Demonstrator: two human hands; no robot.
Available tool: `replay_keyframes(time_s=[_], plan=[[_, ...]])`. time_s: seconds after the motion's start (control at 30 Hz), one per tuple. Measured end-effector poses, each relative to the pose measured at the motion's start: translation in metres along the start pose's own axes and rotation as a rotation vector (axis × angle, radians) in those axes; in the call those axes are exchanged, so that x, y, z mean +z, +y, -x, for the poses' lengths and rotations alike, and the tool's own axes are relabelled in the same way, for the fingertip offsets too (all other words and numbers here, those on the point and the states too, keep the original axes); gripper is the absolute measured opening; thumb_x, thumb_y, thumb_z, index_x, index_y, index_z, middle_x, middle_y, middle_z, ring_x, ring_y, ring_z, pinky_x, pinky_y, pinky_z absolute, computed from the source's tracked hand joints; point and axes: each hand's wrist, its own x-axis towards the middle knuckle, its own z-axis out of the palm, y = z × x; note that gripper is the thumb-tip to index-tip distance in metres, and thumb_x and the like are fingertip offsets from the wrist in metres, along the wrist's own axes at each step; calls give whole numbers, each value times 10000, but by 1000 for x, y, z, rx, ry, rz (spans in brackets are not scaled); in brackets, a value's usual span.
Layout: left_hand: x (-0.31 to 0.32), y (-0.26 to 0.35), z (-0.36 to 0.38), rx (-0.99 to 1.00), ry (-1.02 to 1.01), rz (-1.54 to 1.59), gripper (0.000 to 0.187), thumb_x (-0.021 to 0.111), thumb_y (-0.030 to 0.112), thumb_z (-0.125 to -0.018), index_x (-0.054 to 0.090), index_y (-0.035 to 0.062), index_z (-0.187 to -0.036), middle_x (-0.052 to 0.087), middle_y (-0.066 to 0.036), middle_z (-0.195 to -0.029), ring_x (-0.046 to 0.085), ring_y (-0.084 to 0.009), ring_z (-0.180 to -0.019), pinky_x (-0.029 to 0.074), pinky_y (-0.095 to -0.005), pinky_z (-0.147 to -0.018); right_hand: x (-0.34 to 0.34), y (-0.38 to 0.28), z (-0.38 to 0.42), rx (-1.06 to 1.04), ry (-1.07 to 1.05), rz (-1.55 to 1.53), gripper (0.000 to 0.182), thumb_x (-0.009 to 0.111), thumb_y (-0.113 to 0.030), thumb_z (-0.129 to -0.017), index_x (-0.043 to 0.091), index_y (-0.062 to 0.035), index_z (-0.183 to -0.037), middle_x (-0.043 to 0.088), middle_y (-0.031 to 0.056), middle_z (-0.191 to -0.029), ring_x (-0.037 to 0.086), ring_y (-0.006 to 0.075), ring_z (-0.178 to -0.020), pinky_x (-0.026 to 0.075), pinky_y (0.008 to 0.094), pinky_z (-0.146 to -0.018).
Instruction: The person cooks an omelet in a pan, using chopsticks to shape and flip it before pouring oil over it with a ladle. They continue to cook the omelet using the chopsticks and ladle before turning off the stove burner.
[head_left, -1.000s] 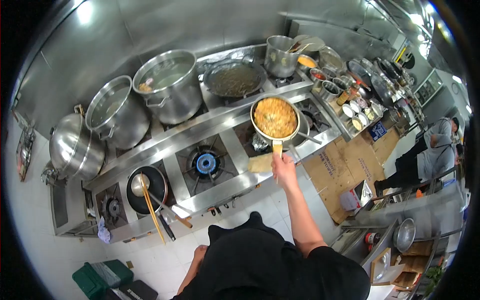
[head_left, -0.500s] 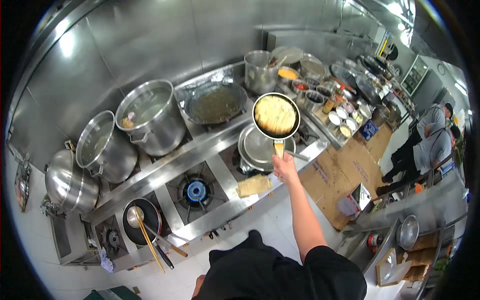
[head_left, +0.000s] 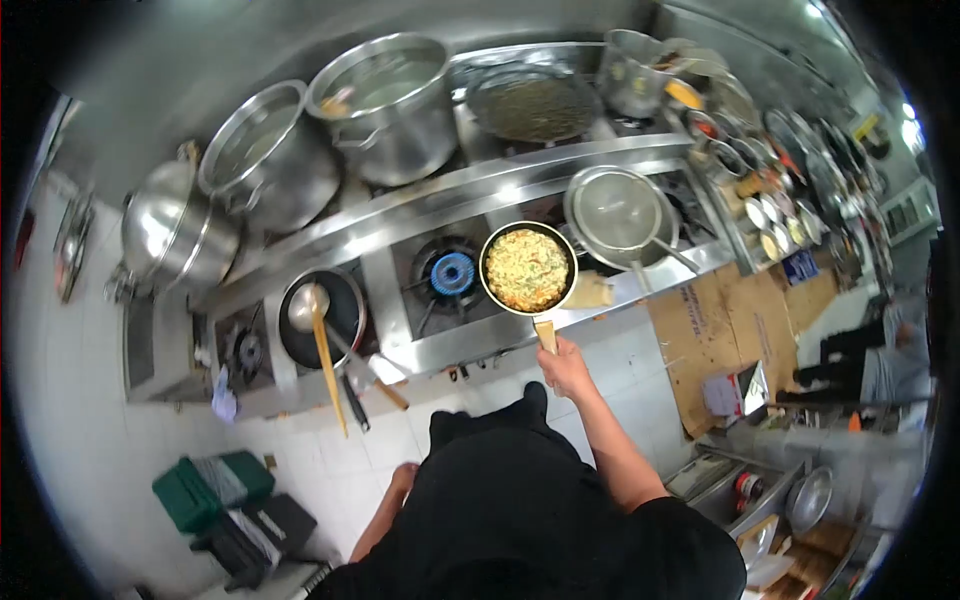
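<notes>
head view: at a steel stove (head_left: 388, 300), a frying pan (head_left: 492, 240) of yellow-brown food (head_left: 527, 268) is just right of a lit burner (head_left: 453, 272), its handle (head_left: 545, 336) gripped by the right hand (head_left: 564, 367); the left hand (head_left: 404, 478) hangs low, finger pose unclear.

Bright, cool light; we note white glare on the domed silver steel pot (head_left: 163, 228) and glowing white lights (head_left: 911, 133) upper right. Edges bow into black corners; we find the grey-topped person (head_left: 896, 345) blurred.
</notes>
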Motion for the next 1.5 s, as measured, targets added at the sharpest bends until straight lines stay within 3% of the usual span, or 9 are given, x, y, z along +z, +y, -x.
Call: replay_keyframes(time_s=[0.2,0.53,0.77,0.9,0.93,1.0,1.2,1.33,1.5], plan=[[25,-14,2,-20,187,248,357,508,280,-1015,761,39,-1089,749,-205,-1066,709,-354,-1025,539,-433,-916,61,43,-30,39,-220,-8,123,638,-157,-971,561,-79,-915,462,-39,-638,376,53,-440,354,265,-406],[118,-133,-18,-64,49,180,390,581,323,-971,743,-13,-1085,748,-221,-1081,717,-345,-1008,541,-455,-891,28,-49,4,-51,66,16,152,622,-114,-920,537,-64,-805,506,-4,-624,445,87,-434,388,300,-392],[55,-79,-55,-29,6,159,335,571,261,-969,720,5,-1127,750,-207,-1011,728,-313,-904,563,-432,-785,-3,-236,-29,-766,227,99,107,625,-173,-974,573,-87,-937,504,-41,-611,447,56,-445,337,263,-397],[-18,23,-42,12,0,334,267,551,181,-987,686,33,-1164,747,-159,-885,727,-247,-735,573,-379,-619,-22,-300,-62,-756,97,-52,102,618,-164,-994,558,-86,-969,513,-31,-617,448,72,-428,365,272,-376],[-26,29,-41,210,26,291,242,545,160,-994,673,41,-1162,736,-130,-846,712,-216,-677,560,-345,-574,-30,-291,-70,-686,135,-39,84,617,-155,-981,568,-86,-982,512,-26,-628,444,78,-423,358,275,-371],[-27,57,-43,-250,48,731,217,551,171,-1015,672,30,-1127,738,-124,-877,706,-212,-694,558,-340,-588,-46,-261,-82,-606,179,-31,76,616,-145,-967,578,-85,-995,510,-21,-638,440,85,-419,350,278,-366],[-3,36,19,20,14,620,256,558,198,-1047,699,4,-1134,746,-110,-955,713,-210,-868,575,-338,-769,-61,-92,-57,-258,192,60,58,605,-111,-924,582,-68,-893,540,10,-604,502,118,-433,403,315,-384],[59,-122,17,-9,19,435,323,565,244,-1043,716,-20,-1152,756,-160,-1033,715,-270,-960,555,-372,-877,-48,8,0,-34,157,135,104,618,-128,-930,563,-62,-870,506,-7,-614,471,110,-427,398,299,-381],[85,-144,18,-165,21,209,366,554,257,-1022,704,-35,-1184,738,-236,-1137,705,-323,-1072,526,-428,-950,-6,42,34,105,-61,63,71,610,-93,-896,575,-35,-874,527,23,-600,486,123,-412,398,321,-372]])
